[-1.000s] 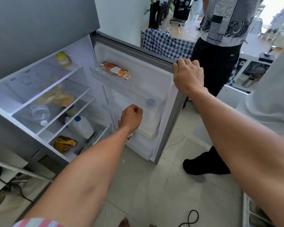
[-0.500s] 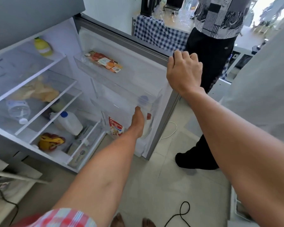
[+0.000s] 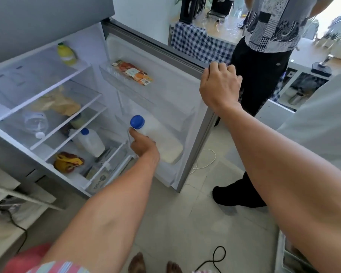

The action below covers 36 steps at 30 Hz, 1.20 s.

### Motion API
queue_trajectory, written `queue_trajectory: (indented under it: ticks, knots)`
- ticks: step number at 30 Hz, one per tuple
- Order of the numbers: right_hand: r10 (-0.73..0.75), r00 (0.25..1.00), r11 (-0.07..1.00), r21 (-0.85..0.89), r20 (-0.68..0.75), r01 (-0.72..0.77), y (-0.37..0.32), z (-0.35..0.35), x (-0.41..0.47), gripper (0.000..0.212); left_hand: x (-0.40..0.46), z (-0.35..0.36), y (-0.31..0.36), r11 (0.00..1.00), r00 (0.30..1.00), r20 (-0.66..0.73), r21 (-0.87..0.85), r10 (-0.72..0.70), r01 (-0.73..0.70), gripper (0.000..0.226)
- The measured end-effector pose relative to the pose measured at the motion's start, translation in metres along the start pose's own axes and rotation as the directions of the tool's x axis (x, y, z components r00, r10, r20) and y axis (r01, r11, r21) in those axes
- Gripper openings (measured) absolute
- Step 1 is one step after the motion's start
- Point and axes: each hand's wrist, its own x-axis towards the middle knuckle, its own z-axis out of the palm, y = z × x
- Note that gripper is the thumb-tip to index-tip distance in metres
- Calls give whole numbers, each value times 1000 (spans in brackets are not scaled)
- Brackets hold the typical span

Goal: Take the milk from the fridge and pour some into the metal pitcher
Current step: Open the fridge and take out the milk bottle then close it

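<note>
Two bare hands are busy: the left hand [image 3: 144, 145] grips a white plastic milk bottle with a blue cap [image 3: 148, 129] at the grey fridge door's [image 3: 193, 152] lower rack, while the right hand [image 3: 219, 88] clasps that door's top edge.

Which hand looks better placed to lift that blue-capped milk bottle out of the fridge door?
The left hand. It is already gripping the milk bottle at the neck, just below the blue cap, in the lower door shelf. The right hand is busy holding the top edge of the fridge door open.
</note>
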Motion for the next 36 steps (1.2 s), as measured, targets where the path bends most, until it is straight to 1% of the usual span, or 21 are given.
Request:
queue_trajectory:
  ticks: [3,6,8,10,13,15,17,21,24,26,30,36]
  knots:
    - [-12,999,999,36,32,11,0,-5,-2,41,-8,-10,15,973,983,52,143,176,-182,50]
    - [-30,998,996,83,58,26,-1,-13,-5,37,-20,-25,28,920,946,121,224,300,-321,38]
    - [-62,996,994,92,60,57,-3,-19,-9,34,-28,-36,41,876,914,145,263,378,-404,34]
    - [-117,993,990,81,33,114,-4,-24,-13,33,-34,-46,54,846,897,127,299,424,-442,36]
    - [-168,986,979,120,4,167,-8,-31,-26,44,-44,-60,75,802,867,56,354,495,-480,39]
    - [-193,981,969,157,-10,192,-17,-37,-38,50,-52,-71,89,776,836,14,365,548,-515,34]
    - [-226,973,954,194,-35,229,-31,-43,-52,49,-56,-84,102,742,797,10,360,603,-566,34]
    - [-340,936,897,267,-90,352,-58,-48,-82,47,-56,-117,127,710,774,18,386,633,-590,43]
    - [-424,893,827,338,-148,449,-83,-46,-100,47,-52,-143,147,716,760,-24,357,649,-600,43]
    - [-455,869,773,397,-195,494,-106,-45,-113,46,-50,-161,162,727,758,-72,353,649,-589,41]
    - [-480,856,682,531,-194,503,-155,-38,-139,47,-42,-201,194,736,761,-100,362,641,-572,44]
    - [-567,806,583,609,-169,538,-228,-31,-164,34,-29,-252,235,735,752,-118,357,648,-577,42]
